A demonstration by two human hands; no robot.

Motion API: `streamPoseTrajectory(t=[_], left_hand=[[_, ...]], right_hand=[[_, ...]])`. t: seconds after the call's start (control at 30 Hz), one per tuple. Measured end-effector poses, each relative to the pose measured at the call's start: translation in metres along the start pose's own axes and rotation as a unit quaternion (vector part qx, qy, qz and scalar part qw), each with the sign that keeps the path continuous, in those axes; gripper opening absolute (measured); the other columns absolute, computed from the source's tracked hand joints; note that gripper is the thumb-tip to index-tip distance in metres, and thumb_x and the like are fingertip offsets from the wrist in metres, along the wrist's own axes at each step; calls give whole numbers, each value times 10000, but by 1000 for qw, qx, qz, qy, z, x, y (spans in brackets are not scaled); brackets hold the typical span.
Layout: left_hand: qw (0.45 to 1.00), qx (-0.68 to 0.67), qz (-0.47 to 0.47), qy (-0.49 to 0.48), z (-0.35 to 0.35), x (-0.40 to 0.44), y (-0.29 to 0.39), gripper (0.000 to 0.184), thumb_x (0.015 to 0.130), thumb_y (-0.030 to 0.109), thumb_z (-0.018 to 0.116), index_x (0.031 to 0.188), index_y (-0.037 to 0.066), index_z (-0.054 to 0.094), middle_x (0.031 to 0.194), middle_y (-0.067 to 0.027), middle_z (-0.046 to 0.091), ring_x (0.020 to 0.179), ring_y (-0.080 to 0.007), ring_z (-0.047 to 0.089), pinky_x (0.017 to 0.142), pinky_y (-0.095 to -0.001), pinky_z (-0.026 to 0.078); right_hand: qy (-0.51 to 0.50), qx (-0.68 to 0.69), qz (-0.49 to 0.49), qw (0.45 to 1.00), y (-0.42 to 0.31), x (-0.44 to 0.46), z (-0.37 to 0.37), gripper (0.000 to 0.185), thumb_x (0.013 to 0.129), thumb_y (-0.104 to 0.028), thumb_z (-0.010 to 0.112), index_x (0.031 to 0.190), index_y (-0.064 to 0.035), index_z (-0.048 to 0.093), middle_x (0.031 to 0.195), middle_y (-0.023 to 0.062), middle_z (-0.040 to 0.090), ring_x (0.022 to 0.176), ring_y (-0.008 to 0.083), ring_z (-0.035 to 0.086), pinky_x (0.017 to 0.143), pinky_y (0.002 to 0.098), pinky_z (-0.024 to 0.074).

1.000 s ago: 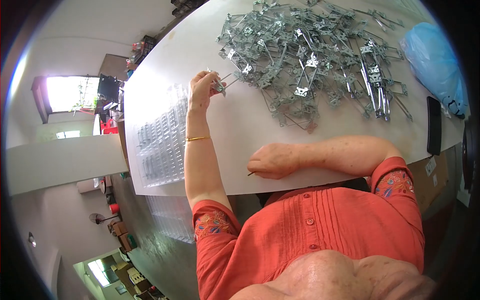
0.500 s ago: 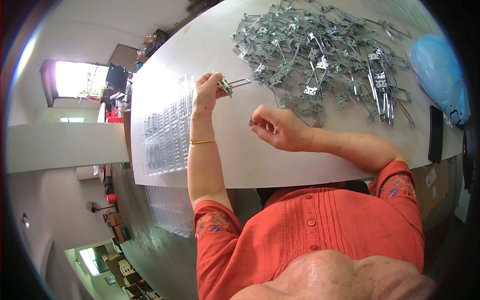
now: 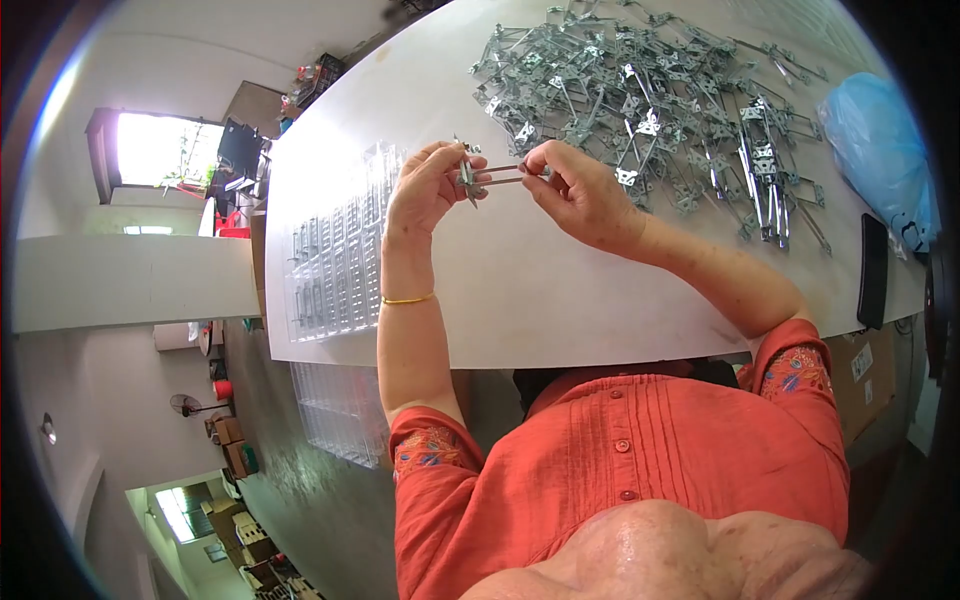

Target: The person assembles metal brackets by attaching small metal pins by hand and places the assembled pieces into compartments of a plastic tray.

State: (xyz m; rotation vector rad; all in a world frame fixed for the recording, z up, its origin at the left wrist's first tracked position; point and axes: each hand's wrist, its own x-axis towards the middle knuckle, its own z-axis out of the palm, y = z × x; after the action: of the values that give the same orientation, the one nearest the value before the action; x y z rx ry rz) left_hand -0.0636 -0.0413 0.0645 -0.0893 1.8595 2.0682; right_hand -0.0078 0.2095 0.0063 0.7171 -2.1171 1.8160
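Observation:
My left hand is closed around the plate end of a metal bracket with two thin rods, held above the white table. The rods point to the right. My right hand pinches the far end of these rods between thumb and fingers; its fingertips hide that end. Behind and to the right lies a big heap of similar metal brackets, plates and rods tangled together. Left of my left hand is a clear plastic tray with rows of small compartments, some with metal pieces in them.
A blue plastic bag and a black phone lie at the right of the white table. More clear trays stand below the table's front left edge. A cardboard box is under the right side.
My right hand has moved up and forward from over the table and now grips the rod ends. My left hand, still on the bracket, has shifted slightly right.

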Motion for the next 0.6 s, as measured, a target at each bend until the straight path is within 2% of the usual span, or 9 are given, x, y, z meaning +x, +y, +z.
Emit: streamPoseTrajectory(t=[0.07, 0.27, 0.3, 0.4, 0.5, 0.6], left_hand=[[1000, -1, -1, -2, 5, -3, 0, 145, 1018, 128, 601, 994, 10, 682, 959, -211, 751, 812, -305, 763, 694, -430, 643], [1000, 9, 3, 7, 16, -7, 3, 143, 1019, 118, 600, 990, -12, 653, 950, -198, 738, 804, -301, 768, 693, -411, 660], [1000, 8, 9, 10, 17, -7, 3, 148, 1017, 119, 605, 988, -22, 639, 942, -195, 731, 794, -293, 767, 686, -403, 664], [1000, 10, 9, -21, 7, -3, 0, 147, 1030, 99, 568, 1000, 1, 675, 972, -198, 752, 847, -328, 774, 770, -446, 667], [1000, 13, 18, -5, 7, -5, 0, 147, 1028, 95, 563, 984, 4, 670, 964, -192, 752, 853, -317, 772, 790, -434, 659], [999, 34, 32, 8, 9, -5, -3, 143, 1024, 93, 563, 968, 10, 665, 959, -182, 753, 829, -267, 762, 800, -399, 641]], right_hand=[[-17, -30, 9, 999, -8, 1, -5, 140, 964, -110, 683, 1059, -61, 592, 928, 110, 653, 705, 247, 682, 633, 366, 550], [-5, -78, -63, 995, -6, 1, -6, 153, 939, -101, 692, 1038, -57, 585, 920, 126, 664, 729, 324, 690, 622, 413, 553], [-1, -86, -83, 993, -5, 2, -7, 151, 940, -99, 690, 1037, -57, 582, 921, 125, 664, 732, 326, 692, 622, 416, 556], [14, -112, -136, 984, -1, 5, -7, 150, 944, -97, 685, 1036, -56, 574, 923, 124, 662, 737, 329, 697, 618, 419, 564], [25, -142, -169, 975, 2, 4, -5, 156, 946, -99, 685, 1039, -54, 568, 928, 121, 661, 736, 324, 702, 605, 412, 571], [26, -173, -186, 967, 1, 3, -6, 157, 945, -98, 686, 1032, -50, 565, 945, 115, 661, 736, 309, 708, 589, 398, 573]])
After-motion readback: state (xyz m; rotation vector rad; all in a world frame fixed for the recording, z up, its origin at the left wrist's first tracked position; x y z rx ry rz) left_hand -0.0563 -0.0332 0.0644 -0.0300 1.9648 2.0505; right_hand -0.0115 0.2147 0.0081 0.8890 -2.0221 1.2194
